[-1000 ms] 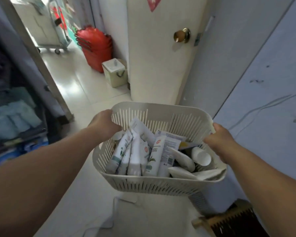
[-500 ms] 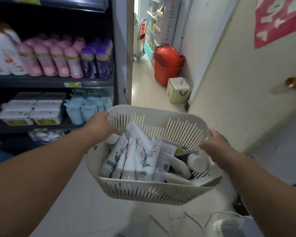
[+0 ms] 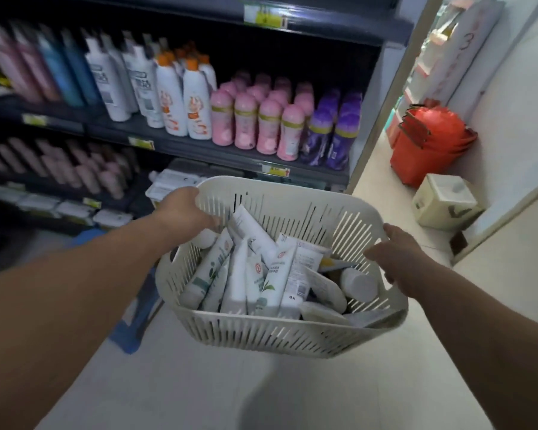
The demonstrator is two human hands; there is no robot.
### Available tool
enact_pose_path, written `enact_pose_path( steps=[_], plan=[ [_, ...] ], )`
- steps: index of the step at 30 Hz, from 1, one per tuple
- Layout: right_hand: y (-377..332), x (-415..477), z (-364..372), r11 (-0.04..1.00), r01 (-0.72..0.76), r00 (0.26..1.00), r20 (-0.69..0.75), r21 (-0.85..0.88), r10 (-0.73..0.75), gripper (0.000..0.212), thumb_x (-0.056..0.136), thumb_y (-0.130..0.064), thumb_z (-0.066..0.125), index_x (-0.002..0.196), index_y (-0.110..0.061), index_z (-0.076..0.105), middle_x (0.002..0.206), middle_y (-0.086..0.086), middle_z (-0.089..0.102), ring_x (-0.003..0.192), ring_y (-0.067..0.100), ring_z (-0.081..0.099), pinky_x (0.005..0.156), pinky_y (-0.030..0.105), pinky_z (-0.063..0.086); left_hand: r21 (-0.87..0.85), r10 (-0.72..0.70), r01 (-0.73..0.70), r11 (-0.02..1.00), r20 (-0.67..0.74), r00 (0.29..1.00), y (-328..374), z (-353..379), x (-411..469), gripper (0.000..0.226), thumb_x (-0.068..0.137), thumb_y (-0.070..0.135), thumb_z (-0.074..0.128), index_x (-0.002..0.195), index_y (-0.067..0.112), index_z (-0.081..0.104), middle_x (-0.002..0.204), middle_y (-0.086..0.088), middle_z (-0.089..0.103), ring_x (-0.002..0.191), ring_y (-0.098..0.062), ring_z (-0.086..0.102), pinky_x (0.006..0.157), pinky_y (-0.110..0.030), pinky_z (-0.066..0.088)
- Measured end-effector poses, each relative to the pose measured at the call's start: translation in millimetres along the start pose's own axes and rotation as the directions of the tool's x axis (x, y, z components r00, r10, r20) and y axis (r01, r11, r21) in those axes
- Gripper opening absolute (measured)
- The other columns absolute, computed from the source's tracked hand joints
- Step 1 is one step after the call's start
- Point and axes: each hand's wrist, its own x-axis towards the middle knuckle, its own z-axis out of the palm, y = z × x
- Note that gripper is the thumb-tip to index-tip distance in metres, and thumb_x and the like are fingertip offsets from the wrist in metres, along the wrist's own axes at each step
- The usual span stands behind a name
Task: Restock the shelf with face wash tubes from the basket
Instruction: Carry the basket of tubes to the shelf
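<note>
two sides of the basket (image 3: 280, 333) are gripped by left hand (image 3: 184, 209) & right hand (image 3: 396, 259), face wash tubes (image 3: 271, 274) brought to the shelf (image 3: 199, 147); next, one hand must be freed.

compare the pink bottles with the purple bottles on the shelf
The pink bottles are pale pink, the purple bottles deep violet. The pink bottles fill about four columns, the purple bottles two. The purple bottles stand at the right end of the shelf, the pink bottles just left of them. Both have rounded tops, a yellowish band and stand upright.
</note>
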Motion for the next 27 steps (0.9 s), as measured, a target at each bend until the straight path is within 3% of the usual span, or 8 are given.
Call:
enact_pose_path(
  steps=[2,4,9,11,15,17,21,27],
  plan=[
    [-20,20,27,1.000,0.023,0.999,0.046,-0.010,-0.023,0.052,0.085,0.001,0.057,0.134,-0.012,0.047,0.080,0.008,0.052,0.059,0.019,0.042,0.050,0.025,0.031,-0.025,-0.047,0.046,0.999,-0.046,0.998,-18,-18,15,0.040,0.080,0.012,0.073,0.117,0.006,0.058,0.103,-0.010,0.062,0.098,-0.031,0.061,0.076,-0.035,0.049],
    [-40,42,53,0.999,0.045,0.994,0.098,-0.017,-0.043,0.055,0.085,0.000,0.057,0.137,-0.013,0.045,0.080,0.007,0.049,0.058,0.018,0.039,0.049,0.024,0.029,-0.050,-0.107,0.103,0.993,-0.088,0.990,-36,-33,29,0.056,0.081,0.013,0.072,0.132,0.006,0.050,0.114,-0.009,0.059,0.103,-0.030,0.058,0.081,-0.035,0.049],
    [-87,94,122,0.983,0.165,0.955,0.263,-0.080,-0.139,0.041,0.085,-0.005,0.058,0.125,-0.015,0.052,0.096,0.012,0.058,0.071,0.024,0.050,0.050,0.026,0.034,-0.127,-0.263,0.239,0.963,-0.237,0.935,-78,-62,54,0.079,0.079,0.016,0.075,0.147,0.012,0.035,0.131,-0.012,0.054,0.110,-0.032,0.057,0.084,-0.037,0.053],
    [-107,108,147,0.966,0.237,0.923,0.336,-0.107,-0.189,0.026,0.085,-0.003,0.058,0.110,-0.012,0.057,0.095,0.016,0.062,0.070,0.025,0.053,0.051,0.027,0.037,-0.171,-0.319,0.280,0.945,-0.281,0.905,-92,-72,61,0.073,0.078,0.015,0.075,0.142,0.013,0.042,0.123,-0.012,0.060,0.101,-0.031,0.061,0.074,-0.033,0.052],
    [-147,128,197,0.942,0.313,0.872,0.427,-0.117,-0.237,0.023,0.088,0.000,0.057,0.109,-0.008,0.055,0.094,0.014,0.063,0.073,0.023,0.056,0.055,0.026,0.041,-0.295,-0.414,0.322,0.900,-0.342,0.844,-118,-93,70,0.053,0.080,0.004,0.071,0.130,0.011,0.054,0.084,-0.001,0.059,0.064,-0.013,0.053,0.050,-0.022,0.040],
    [-164,135,223,0.931,0.343,0.843,0.479,-0.125,-0.246,0.032,0.088,-0.002,0.056,0.118,-0.013,0.057,0.098,0.010,0.066,0.078,0.026,0.061,0.059,0.029,0.047,-0.318,-0.442,0.337,0.886,-0.365,0.819,-134,-105,73,0.057,0.079,0.007,0.072,0.132,0.013,0.052,0.097,-0.006,0.064,0.073,-0.020,0.060,0.058,-0.025,0.047],
    [-194,138,276,0.912,0.392,0.795,0.543,-0.119,-0.271,0.028,0.089,-0.001,0.054,0.112,-0.016,0.059,0.089,0.006,0.064,0.067,0.023,0.056,0.041,0.023,0.039,-0.389,-0.510,0.358,0.849,-0.425,0.748,-169,-128,79,0.076,0.078,0.013,0.074,0.145,0.017,0.039,0.123,-0.007,0.060,0.105,-0.030,0.061,0.081,-0.035,0.050],
    [-223,136,362,0.909,0.406,0.758,0.592,-0.098,-0.275,0.038,0.090,-0.002,0.056,0.126,-0.014,0.055,0.111,0.011,0.064,0.074,0.023,0.056,0.049,0.024,0.042,-0.483,-0.572,0.353,0.801,-0.444,0.690,-230,-167,100,0.075,0.081,0.009,0.071,0.146,0.020,0.036,0.129,-0.007,0.056,0.090,-0.025,0.060,0.059,-0.029,0.049]
  ],
)
